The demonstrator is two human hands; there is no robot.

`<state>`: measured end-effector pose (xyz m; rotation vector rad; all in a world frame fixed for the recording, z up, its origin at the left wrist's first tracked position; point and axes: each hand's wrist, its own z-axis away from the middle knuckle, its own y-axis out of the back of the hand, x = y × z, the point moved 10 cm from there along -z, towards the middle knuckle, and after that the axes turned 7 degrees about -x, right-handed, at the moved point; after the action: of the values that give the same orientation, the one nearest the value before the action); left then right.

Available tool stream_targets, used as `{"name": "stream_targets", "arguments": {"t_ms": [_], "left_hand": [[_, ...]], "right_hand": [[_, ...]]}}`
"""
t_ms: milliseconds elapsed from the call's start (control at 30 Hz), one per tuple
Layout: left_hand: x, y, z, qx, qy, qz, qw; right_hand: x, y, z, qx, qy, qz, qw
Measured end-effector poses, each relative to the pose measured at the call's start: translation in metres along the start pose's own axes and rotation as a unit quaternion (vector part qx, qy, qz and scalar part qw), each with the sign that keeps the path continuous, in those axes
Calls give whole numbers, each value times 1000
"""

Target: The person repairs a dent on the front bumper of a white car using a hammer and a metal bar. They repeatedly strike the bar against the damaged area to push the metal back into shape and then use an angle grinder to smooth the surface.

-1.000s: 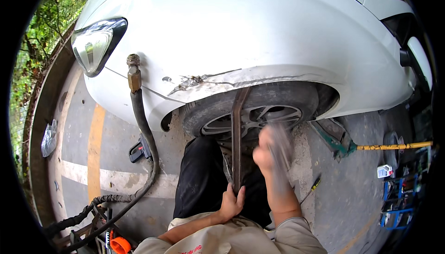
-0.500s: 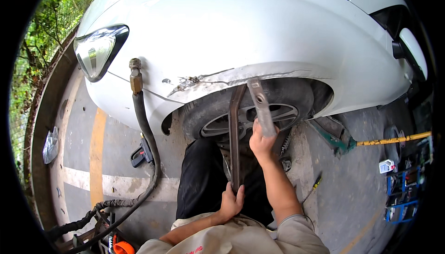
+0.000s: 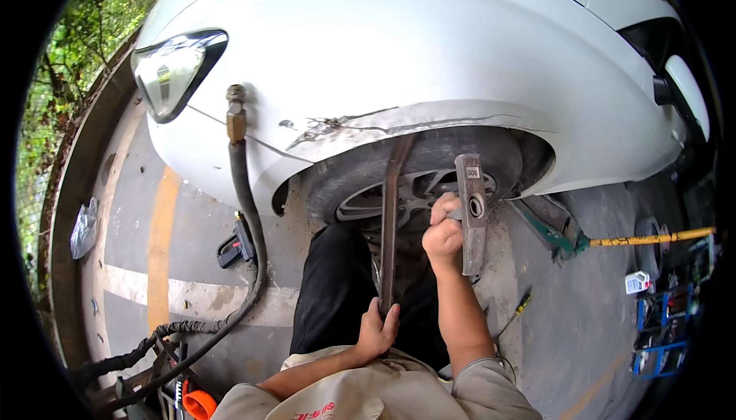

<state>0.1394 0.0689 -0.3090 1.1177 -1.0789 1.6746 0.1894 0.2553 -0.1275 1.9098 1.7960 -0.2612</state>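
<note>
At the front wheel arch of a smooth white car body (image 3: pixel 429 52), a long, dark brown metal bar (image 3: pixel 389 236) stands nearly vertical in view before a black rubber tyre (image 3: pixel 464 148); its bent upper section leans toward the arch lip, where the tip passes out of sight, a bend that presumably lets the end meet the lip while the shank clears the tyre; the left hand (image 3: pixel 377 330) is closed around the bar's lower end, near the torso, a grip apparently chosen to steady the tool and to set the angle of its far end; the bar thus extends from this hand directly away from the wearer; the right hand (image 3: pixel 443 240) is clenched close beside the head of a heavy grey steel hammer (image 3: pixel 473 240), evidently around the handle, which the fingers largely conceal; such a close grip suggests control rather than reach; the hammer head lies just right of this hand and apart from the bar, its height above the wheel being uncertain; a thick black rubber hose (image 3: pixel 241 182) runs left of the wheel, a position that leaves the arch accessible
</note>
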Motion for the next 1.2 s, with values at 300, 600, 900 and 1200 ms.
{"name": "stream_targets", "arguments": {"t_ms": [300, 600, 900, 1200], "left_hand": [[-18, 1, 2, -7, 10, 67, 998], [-15, 1, -2, 34, -12, -18, 999], [-27, 6, -8, 33, -6, -37, 999], [-21, 4, -14, 31, -32, -35, 998]], "right_hand": [[5, -25, 7, -68, -179, -148, 970], [-7, -20, 5, -137, -77, -25, 987], [-77, -33, -28, -137, 55, -15, 989], [-41, -30, -10, -117, 74, 47, 989]]}}
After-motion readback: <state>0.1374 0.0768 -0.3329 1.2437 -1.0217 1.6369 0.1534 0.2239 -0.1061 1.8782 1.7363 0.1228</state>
